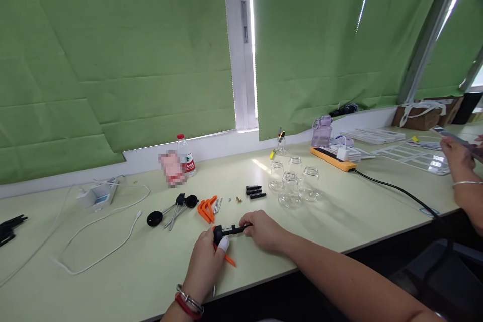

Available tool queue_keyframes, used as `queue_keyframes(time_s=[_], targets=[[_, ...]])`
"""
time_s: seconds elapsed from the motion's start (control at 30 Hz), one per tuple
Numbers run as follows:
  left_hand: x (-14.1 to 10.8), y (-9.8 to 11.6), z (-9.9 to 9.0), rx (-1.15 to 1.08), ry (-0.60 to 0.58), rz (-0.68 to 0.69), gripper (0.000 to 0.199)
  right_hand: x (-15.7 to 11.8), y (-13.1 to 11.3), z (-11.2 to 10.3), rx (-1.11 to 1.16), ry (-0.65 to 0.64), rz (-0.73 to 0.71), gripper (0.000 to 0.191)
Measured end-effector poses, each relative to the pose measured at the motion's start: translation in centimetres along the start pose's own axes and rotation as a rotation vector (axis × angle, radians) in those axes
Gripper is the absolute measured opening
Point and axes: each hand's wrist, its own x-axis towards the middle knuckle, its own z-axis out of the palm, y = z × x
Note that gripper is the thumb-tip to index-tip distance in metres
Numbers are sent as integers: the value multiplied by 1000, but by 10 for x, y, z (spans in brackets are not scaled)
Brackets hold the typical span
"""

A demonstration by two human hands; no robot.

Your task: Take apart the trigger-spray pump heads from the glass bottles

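Observation:
My left hand [207, 256] is closed around a black round-headed part [218, 234], and an orange piece [229, 260] sticks out below its fingers. White wrapping covers its thumb tip. From the black head a short metal shaft and a black rod [238, 230] run to the right. My right hand [262, 229] pinches the far end of that rod. Just beyond the hands lie orange angled handles [207, 209], thin metal pins [218, 205], small brass-coloured pieces [239, 199] and black ribbed pieces [255, 191]. Black discs with metal rods [172, 211] lie to the left.
Several glass jars [290, 190] stand right of the hands. A water bottle [186, 157], white cable [101, 256], yellow power strip [332, 159] and purple bottle [322, 132] are farther out. Another person's hand [458, 156] holds a phone at the right.

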Motion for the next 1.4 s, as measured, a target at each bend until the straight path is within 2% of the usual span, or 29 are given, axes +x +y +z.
queue_keyframes(time_s=[0.2,0.43,0.57,1.1,1.4], targets=[[4,9,5,162,-2,-82,28,5,-10,9,-103,29,14,37],[8,9,6,176,0,-79,24,2,-15,13,-207,21,-45,27],[8,10,6,190,2,-88,24,3,-14,12,-204,35,-55,32],[10,10,7,192,18,-86,25,5,-16,10,-268,4,-73,25],[13,10,9,247,28,-110,25,8,-16,8,-308,-1,-90,30]])
